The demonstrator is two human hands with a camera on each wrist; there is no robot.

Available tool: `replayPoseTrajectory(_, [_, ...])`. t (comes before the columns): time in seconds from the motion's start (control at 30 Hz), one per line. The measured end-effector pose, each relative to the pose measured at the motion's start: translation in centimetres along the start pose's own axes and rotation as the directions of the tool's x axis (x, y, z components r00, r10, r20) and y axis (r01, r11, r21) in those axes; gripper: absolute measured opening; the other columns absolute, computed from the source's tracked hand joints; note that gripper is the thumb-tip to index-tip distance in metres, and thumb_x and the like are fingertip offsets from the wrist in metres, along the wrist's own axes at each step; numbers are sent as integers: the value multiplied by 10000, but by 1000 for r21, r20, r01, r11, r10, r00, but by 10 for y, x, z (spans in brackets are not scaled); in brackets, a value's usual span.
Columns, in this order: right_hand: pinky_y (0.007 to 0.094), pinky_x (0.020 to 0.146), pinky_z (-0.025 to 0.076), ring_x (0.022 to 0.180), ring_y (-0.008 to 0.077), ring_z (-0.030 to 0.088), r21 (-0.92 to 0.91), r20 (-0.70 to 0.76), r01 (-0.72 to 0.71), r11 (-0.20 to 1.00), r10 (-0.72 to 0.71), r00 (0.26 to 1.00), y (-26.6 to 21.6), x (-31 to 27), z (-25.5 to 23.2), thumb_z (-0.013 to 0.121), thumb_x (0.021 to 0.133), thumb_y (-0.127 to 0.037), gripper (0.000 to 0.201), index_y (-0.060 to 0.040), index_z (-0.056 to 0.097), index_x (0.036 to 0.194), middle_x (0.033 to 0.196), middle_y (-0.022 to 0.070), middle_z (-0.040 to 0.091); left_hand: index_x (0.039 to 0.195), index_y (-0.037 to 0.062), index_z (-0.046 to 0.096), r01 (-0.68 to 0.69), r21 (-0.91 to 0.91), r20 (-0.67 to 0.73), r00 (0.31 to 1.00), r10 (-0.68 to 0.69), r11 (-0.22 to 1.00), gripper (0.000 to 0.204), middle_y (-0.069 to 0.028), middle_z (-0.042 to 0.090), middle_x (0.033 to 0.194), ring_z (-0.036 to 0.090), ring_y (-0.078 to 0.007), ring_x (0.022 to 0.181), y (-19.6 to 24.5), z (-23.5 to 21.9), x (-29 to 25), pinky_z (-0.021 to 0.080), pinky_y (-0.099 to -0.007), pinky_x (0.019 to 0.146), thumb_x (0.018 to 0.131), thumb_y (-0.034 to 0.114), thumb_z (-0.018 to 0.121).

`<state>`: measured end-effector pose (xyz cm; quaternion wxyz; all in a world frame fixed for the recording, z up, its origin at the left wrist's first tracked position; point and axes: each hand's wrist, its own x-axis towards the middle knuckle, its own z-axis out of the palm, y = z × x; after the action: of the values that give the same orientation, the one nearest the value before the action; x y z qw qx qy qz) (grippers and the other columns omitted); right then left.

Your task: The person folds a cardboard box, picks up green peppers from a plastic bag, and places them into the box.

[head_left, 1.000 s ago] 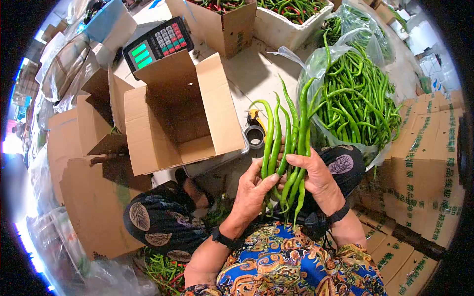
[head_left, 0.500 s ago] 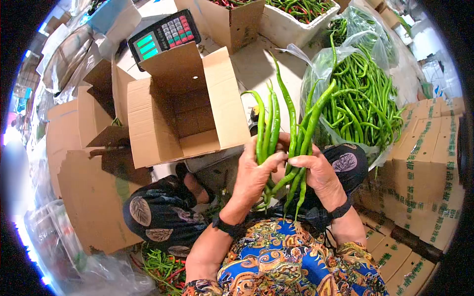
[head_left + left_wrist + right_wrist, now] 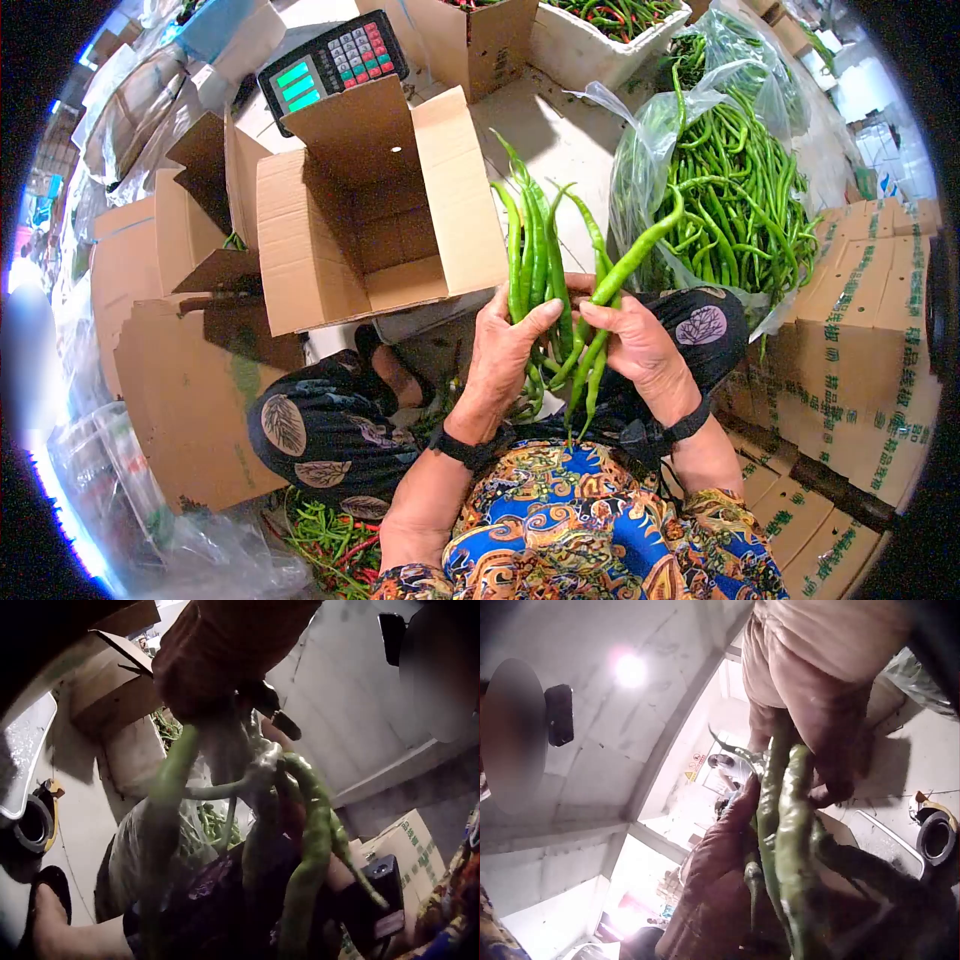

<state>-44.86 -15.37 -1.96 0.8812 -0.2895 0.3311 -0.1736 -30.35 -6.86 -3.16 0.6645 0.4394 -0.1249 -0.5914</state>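
The left hand [image 3: 503, 345] grips a bunch of long green peppers [image 3: 538, 255], their tips pointing up and away, the thumb lying across them. Close beside it, the right hand [image 3: 640, 345] pinches a few more peppers [image 3: 637, 250] between thumb and fingers, one with a curved end slanting to the right. The lower ends of both groups hang between the hands. In the left wrist view, peppers [image 3: 308, 855] hang below the left hand [image 3: 225, 656]. The right wrist view has peppers [image 3: 796, 847] under the right hand [image 3: 817, 682], with the left hand [image 3: 709, 889] alongside.
An open cardboard box [image 3: 290, 240] stands ahead on the left, a scale [image 3: 335, 65] behind it. A plastic bag of green peppers [image 3: 735, 200] lies to the right, beside stacked cartons [image 3: 860, 330]. A foam box [image 3: 600, 50] is at the back. Loose peppers [image 3: 330, 545] lie at lower left.
The left hand's peppers have come together into a tighter bunch with more in it. Fewer peppers remain in the right hand, one now tilted further right.
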Motion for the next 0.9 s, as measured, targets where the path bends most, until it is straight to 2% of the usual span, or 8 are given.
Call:
replayPoseTrajectory(0.13, [335,951,458,1069,176,574,-138,-40,-37,990,31,999,9,2,-1,619,900,-114,403,15,503,1264,1168,76,592,1150,-6,581,-90,369,-103,985,137,925,319,-79,679,1042,626,-105,852,-16,-3,2,500,-254,759,873,133,657])
replayPoseTrajectory(0.3, [286,830,493,892,157,625,-288,-188,-24,957,-32,982,10,1,-3,632,881,-102,331,7,537,1178,1046,73,627,1117,2,603,-104,184,-113,985,126,977,282,-35,676,946,594,-79,793,-4,7,-1,483,-236,717,881,149,648])
replayPoseTrajectory(0.37, [260,616,507,641,138,592,-150,-279,30,988,-72,957,4,-1,3,649,847,-103,273,-13,561,1088,796,45,604,1125,9,602,-62,347,-140,983,117,936,294,-13,662,887,581,-80,768,-7,-5,0,476,-230,711,876,159,648])
replayPoseTrajectory(0.5, [273,648,514,710,150,601,-21,-239,75,997,-78,968,5,4,-10,599,889,-99,258,-11,555,1127,845,51,599,1123,27,601,-19,108,-89,996,29,994,285,-12,649,916,569,-77,785,-16,-13,3,463,-227,721,872,155,640])
replayPoseTrajectory(0.63, [298,758,531,873,169,628,81,-267,134,988,-108,958,11,16,-5,555,937,-102,250,-9,552,1168,1004,77,628,1181,29,549,-22,319,54,999,4,947,366,-70,652,922,616,-134,802,-30,-2,2,505,-283,719,860,157,671])
replayPoseTrajectory(0.7, [313,824,525,918,166,628,102,-267,158,982,-126,955,13,23,-4,513,972,-147,265,-24,539,1205,1046,52,633,1219,4,517,-405,712,167,892,421,574,545,-97,629,914,600,-202,824,-53,0,6,497,-334,760,769,196,757])
replayPoseTrajectory(0.77, [313,838,518,916,163,624,164,-202,106,981,-72,977,8,24,2,502,979,-165,278,-35,526,1225,1061,46,625,1221,7,516,-415,741,171,877,449,528,533,-119,636,972,605,-191,872,-57,-3,6,495,-340,778,768,169,743])
replayPoseTrajectory(0.9, [314,824,525,930,162,614,10,-121,106,994,-104,987,3,23,7,508,962,-123,347,-22,452,1289,1112,70,595,1209,12,525,-90,424,69,995,67,901,468,-65,636,997,603,-144,840,-36,-7,5,508,-300,746,797,153,696])
